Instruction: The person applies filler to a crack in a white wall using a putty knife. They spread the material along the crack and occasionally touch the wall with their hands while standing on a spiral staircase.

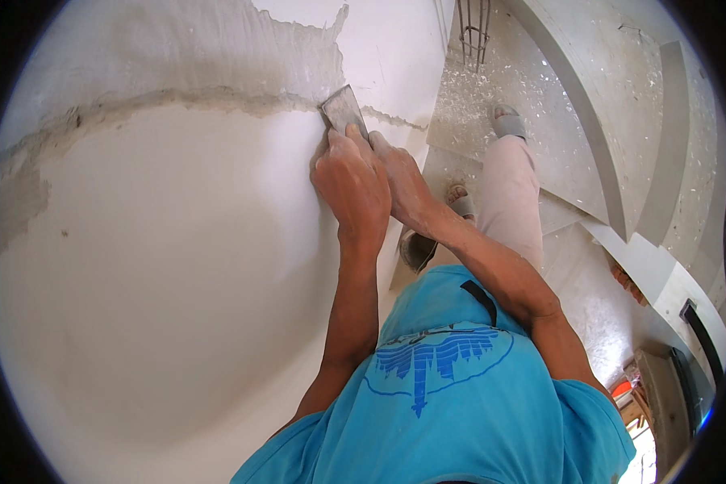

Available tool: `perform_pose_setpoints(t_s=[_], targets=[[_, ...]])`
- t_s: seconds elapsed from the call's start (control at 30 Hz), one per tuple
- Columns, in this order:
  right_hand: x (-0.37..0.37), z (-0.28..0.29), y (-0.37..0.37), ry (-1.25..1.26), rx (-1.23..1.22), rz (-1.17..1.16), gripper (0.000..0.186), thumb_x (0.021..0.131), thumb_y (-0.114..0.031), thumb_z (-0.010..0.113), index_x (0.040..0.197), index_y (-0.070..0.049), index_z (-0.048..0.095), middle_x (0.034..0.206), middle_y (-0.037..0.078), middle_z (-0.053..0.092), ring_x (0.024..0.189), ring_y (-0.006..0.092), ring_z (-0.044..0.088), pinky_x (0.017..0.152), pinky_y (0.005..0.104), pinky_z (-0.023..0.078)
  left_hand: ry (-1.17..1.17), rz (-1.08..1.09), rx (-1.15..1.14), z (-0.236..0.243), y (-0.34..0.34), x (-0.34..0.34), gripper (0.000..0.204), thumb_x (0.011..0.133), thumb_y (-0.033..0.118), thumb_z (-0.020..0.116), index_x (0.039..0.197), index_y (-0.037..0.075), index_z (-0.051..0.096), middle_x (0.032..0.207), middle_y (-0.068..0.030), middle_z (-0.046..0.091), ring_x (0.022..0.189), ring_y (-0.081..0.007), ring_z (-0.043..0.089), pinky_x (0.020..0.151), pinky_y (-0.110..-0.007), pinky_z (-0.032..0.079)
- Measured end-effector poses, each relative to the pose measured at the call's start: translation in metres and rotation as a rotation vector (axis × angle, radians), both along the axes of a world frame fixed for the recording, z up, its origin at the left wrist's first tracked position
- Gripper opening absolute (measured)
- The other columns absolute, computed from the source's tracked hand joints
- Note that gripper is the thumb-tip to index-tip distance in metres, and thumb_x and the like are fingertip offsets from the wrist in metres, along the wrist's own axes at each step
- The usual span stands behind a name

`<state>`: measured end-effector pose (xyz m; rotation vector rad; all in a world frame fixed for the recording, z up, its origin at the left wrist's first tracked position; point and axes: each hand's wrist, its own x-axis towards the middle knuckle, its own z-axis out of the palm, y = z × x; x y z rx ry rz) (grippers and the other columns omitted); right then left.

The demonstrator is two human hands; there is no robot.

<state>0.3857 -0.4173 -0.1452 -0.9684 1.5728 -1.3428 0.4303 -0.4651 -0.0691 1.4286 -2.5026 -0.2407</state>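
Note:
A flat grey scraper with a squared blade lies against the wall, at the right end of a rough plaster seam. My left hand is closed around its lower part, with fingers pressed on the blade's face. Close beside it, my right hand also grips the scraper, its fingertips at the blade's right edge. Both hands hide the scraper's lower end, so I cannot see a handle. Grey, streaky plaster covers the wall above the seam; smooth white surface lies below.
Curved concrete steps sweep along the right, spotted with white debris. My sandalled foot rests on one. A dark bucket stands low by the wall. Thin metal bars stick up at the top.

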Motion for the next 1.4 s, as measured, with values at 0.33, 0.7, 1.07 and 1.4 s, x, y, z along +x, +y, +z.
perform_pose_setpoints(t_s=[0.33,0.7,1.07,1.4], targets=[[0.012,-0.018,-0.006,-0.105,-0.062,-0.05,0.034,0.087,-0.017,0.063,0.102,0.007,0.045,0.081,0.033,0.063,0.084,0.051,0.062,0.071,0.0536,0.049,0.057,0.034,-0.04,-0.009,-0.001,0.002,0.035,0.098,0.015,0.048,0.075,-0.009,0.056,0.068,-0.0282,0.06,0.068,-0.047,0.059,0.065,-0.051,0.045],[0.011,-0.007,-0.009,0.024,0.042,-0.039,0.021,0.086,-0.009,0.056,0.098,0.005,0.045,0.077,0.03,0.062,0.079,0.0498,0.061,0.071,0.0556,0.048,0.092,-0.082,0.059,0.045,0.027,0.033,0.026,0.098,0.017,0.054,0.099,-0.007,0.065,0.088,-0.0263,0.068,0.078,-0.0383,0.067,0.069,-0.043,0.052],[0.014,0.007,-0.01,-0.023,0.146,-0.099,0.017,0.087,-0.008,0.054,0.1,0.003,0.051,0.077,0.028,0.061,0.078,0.0459,0.062,0.072,0.0506,0.047,0.453,-0.238,-1.051,0.197,0.027,0.117,0.031,0.104,0.01,0.038,0.109,-0.016,0.054,0.063,-0.0207,0.062,0.051,-0.0277,0.066,0.047,-0.03,0.058],[-0.015,0.009,-0.033,0.021,0.138,-0.185,0.022,0.088,-0.016,0.054,0.098,0.003,0.052,0.086,0.031,0.061,0.088,0.0486,0.06,0.076,0.0497,0.048,0.486,-0.241,-1.238,0.202,0.023,0.109,0.031,0.096,0.007,0.046,0.095,-0.022,0.054,0.057,-0.0217,0.061,0.044,-0.0264,0.063,0.053,-0.034,0.059]])
